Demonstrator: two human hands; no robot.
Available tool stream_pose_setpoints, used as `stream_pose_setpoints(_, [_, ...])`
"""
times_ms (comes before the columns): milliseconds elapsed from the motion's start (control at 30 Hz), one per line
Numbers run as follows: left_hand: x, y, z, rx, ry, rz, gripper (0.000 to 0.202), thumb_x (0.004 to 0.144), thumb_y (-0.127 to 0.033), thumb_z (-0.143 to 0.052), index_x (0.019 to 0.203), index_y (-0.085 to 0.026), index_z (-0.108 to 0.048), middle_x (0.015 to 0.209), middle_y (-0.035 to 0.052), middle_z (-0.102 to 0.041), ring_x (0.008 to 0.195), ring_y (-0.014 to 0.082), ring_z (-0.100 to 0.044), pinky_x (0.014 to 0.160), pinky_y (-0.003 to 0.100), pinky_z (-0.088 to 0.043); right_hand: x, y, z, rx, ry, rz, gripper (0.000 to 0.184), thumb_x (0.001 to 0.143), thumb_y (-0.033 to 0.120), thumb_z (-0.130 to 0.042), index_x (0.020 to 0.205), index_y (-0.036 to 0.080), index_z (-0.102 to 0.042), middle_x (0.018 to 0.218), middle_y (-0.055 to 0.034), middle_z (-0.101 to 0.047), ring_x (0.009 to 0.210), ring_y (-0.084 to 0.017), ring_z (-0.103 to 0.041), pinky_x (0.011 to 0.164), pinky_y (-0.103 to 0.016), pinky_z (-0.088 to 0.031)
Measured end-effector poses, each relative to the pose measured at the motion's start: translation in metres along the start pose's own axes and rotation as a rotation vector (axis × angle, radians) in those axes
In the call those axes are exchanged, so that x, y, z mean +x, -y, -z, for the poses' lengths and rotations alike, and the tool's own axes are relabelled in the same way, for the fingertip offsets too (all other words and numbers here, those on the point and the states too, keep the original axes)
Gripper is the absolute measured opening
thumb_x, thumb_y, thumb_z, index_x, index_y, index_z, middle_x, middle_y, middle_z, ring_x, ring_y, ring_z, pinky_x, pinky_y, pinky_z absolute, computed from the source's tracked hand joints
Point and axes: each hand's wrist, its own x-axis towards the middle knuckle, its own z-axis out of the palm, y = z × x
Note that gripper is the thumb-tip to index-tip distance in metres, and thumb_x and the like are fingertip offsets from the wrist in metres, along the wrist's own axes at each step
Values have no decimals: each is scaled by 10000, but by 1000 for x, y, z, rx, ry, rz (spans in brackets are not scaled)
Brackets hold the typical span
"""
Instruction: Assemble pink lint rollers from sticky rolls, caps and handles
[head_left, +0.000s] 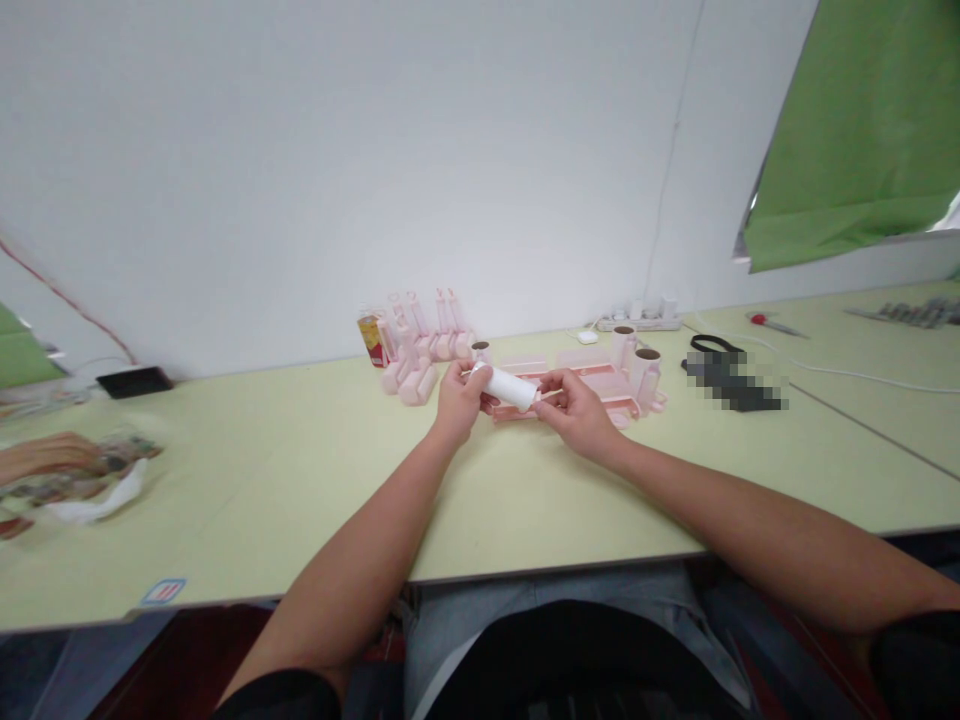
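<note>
Over the table [300, 450], both hands [463, 395] [579, 412] pinch a white roll [511, 388]; blue-edged sticker [163, 591] too small to read

my roll [511, 388] is plain white, the pieces [417, 385] are pale pink, and the table [285, 470] is light yellow-green. my sleeves [281, 695] are black, the curtain [855, 140] is green, and the wall [375, 150] looks greyish white.

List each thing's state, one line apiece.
White roll: held, slanted
Left hand: closed around the roll
Right hand: fingers at the roll's other end
Two right-hand rolls: standing upright
Power strip: adapters plugged in
Red-handled tool: lying flat
Green curtain: hanging
</note>
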Motion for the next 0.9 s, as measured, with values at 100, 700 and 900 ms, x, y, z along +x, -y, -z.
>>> stream_pose_setpoints(100, [0,0,0,-14,23,21,460,735,-460,-684,996,-187,-423,622,-33,-613,417,132,-601,356,183,-435,0,0,0,15,-12,-5,313,818,392,-656,1052,231,-525,982,-22,-631,724,-149,-638,601,-265,-485])
stream_pose_setpoints(700, [-14,-12,10,197,662,234,461,757,-505,-697,1007,-148,-550,720,27,-625,481,97,-567,400,182,-405,10,-7,8,152,-122,87,263,840,349,-636,1048,219,-544,987,-45,-610,863,-178,-614,712,-303,-524])
stream_pose_setpoints(900, [-20,-18,8,373,772,199,507,756,-546,-684,1073,-155,-620,817,50,-662,440,61,-480,378,178,-342,10,-4,9,140,-86,95,290,843,399,-647,1048,214,-560,941,-46,-640,861,-186,-622,754,-326,-523])
